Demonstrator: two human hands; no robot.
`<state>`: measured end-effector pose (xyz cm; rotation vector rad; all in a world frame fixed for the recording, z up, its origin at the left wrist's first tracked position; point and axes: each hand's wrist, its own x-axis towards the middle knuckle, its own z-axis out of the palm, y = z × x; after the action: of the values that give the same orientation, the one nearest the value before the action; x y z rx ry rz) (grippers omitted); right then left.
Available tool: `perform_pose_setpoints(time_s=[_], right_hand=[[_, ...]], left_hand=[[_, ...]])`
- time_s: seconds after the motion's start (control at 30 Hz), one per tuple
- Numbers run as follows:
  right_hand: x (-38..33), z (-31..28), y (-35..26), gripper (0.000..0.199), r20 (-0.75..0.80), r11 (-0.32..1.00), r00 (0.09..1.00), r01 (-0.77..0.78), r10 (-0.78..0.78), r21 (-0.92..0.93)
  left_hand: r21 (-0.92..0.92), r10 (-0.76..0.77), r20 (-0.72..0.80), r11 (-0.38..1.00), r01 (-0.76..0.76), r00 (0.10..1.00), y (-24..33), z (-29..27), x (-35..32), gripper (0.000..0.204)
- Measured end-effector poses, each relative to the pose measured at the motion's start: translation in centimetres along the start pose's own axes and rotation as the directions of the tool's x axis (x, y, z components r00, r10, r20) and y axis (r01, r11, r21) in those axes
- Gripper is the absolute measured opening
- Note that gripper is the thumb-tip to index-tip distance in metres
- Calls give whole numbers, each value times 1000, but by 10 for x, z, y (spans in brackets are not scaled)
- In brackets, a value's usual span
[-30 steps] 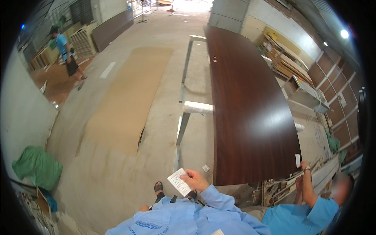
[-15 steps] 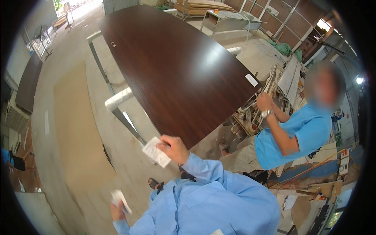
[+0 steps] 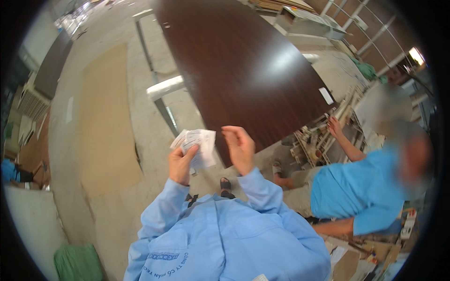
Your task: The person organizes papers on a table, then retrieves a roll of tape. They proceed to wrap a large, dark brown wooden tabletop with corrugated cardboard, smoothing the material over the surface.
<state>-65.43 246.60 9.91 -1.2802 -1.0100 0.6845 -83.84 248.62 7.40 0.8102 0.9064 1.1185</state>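
My left hand (image 3: 180, 166) is closed on a small sheaf of white printed paper slips (image 3: 202, 146), with the thumb lying across the front. The slips are fanned a little and overlap one another. Just right of them is my right hand (image 3: 240, 151), its fingers slightly bent and apart, with nothing seen in it. Both hands are in front of the near end of a long dark brown wooden panel (image 3: 234, 79), which rests on metal supports. A white label (image 3: 326, 95) lies near the panel's right corner.
A metal stand with a wrapped top (image 3: 165, 88) props the panel's left side. A flat tan sheet (image 3: 105, 122) lies on the floor at left. On the right, a co-worker in a blue shirt (image 3: 356, 187) is beside a heap of wood scraps (image 3: 307, 147). A green bundle (image 3: 78, 263) sits at lower left.
My left hand has come up from the lower left to the middle. The paper slip from my right hand is now with those in the left. The co-worker has leaned and lowered one arm.
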Motion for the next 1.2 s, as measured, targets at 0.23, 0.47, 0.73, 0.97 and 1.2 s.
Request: perform_pose_setpoints(time_s=[0.23, 0.47, 0.73, 0.97, 1.2], right_hand=[[-27, 21, 2, 28, 213, 976, 976, 13, 35, -218], [-23, 17, 20, 34, 212, 961, 948, -197, 237, -192], [-29, -29, 24, 29, 523, 895, 781, -441, 341, 74], [-244, -215, 200, 39, 75, 294, 339, -659, 938, -692], [-375, -185, 238, 33, 278, 276, 155, -834, 948, -477]], left_hand=[[-74, -5, 6, 997, 5, 1000, -23, 28, 2, 27], [-65, 54, -5, 996, -55, 999, -15, 37, -5, 30], [10, 117, -17, 993, -117, 993, -13, 4, -4, 38], [6, -65, -331, 997, 71, 941, -20, -142, -14, 31], [-160, -277, -424, 960, 229, 862, -39, -217, -34, 30]])
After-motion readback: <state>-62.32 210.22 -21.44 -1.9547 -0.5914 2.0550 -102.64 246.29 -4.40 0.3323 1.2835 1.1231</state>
